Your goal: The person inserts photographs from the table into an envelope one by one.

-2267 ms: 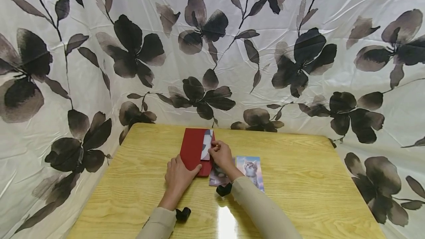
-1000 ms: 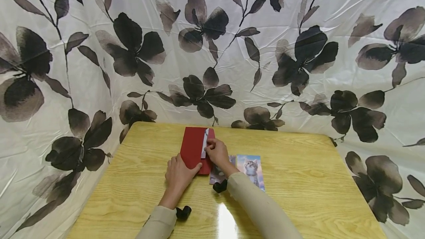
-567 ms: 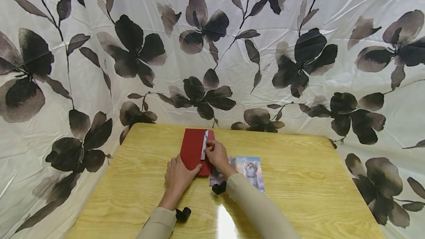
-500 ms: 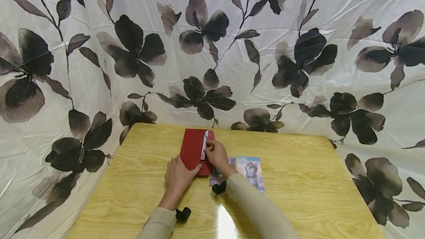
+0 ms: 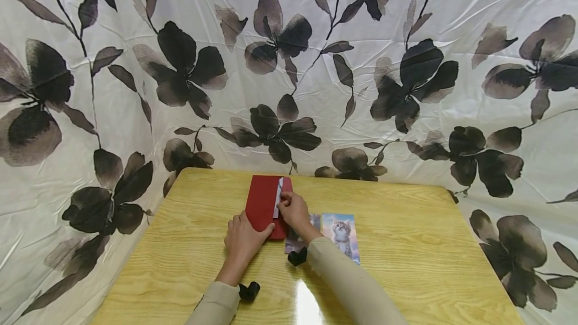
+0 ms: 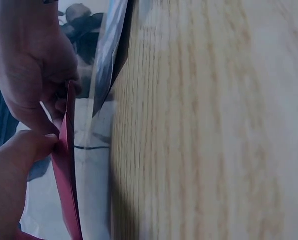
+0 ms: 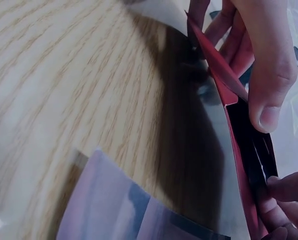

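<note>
A red envelope (image 5: 262, 195) lies lengthwise near the far edge of the table, its opening facing right. My left hand (image 5: 242, 237) grips its near end, thumb on top and fingers underneath, as the right wrist view shows. Out of the opening shows a narrow strip of a white and grey card (image 5: 277, 202). My right hand (image 5: 295, 212) pinches the card's outer edge at the opening between thumb and fingers. The rest of the card is hidden inside. In the left wrist view the envelope (image 6: 64, 175) appears edge-on, raised off the wood.
A kitten picture card (image 5: 340, 232) lies right of the right forearm. Other picture cards (image 5: 292, 246) lie partly hidden beneath the right wrist. The wooden table (image 5: 397, 245) meets a floral cloth (image 5: 343, 69) at its back and sides.
Since the earliest frame, my right hand has moved left and the card has slid deeper into the envelope, leaving a narrower strip. Over the last half second almost nothing moves. The left hand stays put.
</note>
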`<state>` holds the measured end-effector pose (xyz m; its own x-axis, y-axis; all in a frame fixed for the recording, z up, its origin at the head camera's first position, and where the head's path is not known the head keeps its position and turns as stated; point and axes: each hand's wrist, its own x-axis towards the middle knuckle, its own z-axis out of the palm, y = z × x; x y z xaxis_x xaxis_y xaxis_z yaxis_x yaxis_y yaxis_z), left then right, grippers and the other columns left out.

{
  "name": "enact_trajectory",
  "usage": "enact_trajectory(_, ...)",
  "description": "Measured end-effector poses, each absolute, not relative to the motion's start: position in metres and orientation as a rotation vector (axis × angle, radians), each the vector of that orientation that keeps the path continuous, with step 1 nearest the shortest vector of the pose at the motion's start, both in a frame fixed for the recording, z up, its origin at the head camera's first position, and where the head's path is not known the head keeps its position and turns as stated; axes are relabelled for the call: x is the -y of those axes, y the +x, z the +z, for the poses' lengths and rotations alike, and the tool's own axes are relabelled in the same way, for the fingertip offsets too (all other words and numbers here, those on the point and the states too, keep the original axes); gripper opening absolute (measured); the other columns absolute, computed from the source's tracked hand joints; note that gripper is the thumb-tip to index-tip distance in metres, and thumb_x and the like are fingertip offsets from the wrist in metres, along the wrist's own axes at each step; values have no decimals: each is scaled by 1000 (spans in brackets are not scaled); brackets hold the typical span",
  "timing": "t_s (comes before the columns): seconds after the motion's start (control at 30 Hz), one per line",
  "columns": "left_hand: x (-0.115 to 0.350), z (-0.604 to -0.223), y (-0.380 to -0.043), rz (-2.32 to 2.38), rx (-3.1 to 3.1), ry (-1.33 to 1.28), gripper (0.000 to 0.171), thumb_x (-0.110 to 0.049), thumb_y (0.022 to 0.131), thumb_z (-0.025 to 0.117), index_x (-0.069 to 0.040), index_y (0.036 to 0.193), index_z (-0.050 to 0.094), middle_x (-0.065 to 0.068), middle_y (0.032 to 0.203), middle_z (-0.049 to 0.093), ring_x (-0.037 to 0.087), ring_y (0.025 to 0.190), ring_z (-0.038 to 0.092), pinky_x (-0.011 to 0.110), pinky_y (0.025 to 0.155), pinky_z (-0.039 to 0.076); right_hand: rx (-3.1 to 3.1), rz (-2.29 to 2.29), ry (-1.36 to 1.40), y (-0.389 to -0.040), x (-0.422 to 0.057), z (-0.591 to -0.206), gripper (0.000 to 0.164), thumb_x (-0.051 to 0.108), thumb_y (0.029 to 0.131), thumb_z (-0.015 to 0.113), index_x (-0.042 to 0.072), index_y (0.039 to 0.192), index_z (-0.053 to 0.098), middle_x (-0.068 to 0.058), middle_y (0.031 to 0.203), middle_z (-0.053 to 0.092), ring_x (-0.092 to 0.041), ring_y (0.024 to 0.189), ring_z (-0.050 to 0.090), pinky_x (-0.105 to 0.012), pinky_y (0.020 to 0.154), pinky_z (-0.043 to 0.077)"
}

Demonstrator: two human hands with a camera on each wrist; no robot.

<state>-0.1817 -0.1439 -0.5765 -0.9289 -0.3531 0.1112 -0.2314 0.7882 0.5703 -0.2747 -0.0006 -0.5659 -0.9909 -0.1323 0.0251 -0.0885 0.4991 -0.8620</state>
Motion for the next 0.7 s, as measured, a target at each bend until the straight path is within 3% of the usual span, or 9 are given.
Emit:
enact_trajectory(0.47,143,-578,-182,-860,2766,474,95,-60,85,82,6,145,52,24,124,62,40,112,57,64,82,54,-2729,-1490,-216,-279,5,-572,34,11,103,72,6,136,73,-1,89,74,-12,76,64,-28,67,52)
enact_trajectory(0.7,141,-578,-183,-810,2757,476,97,-60,83,85,7,145,52,25,123,62,40,110,58,62,79,56,-2720,-1504,-230,-277,3,-572,34,10,102,71,4,136,72,-4,95,71,-13,75,57,-27,65,45)
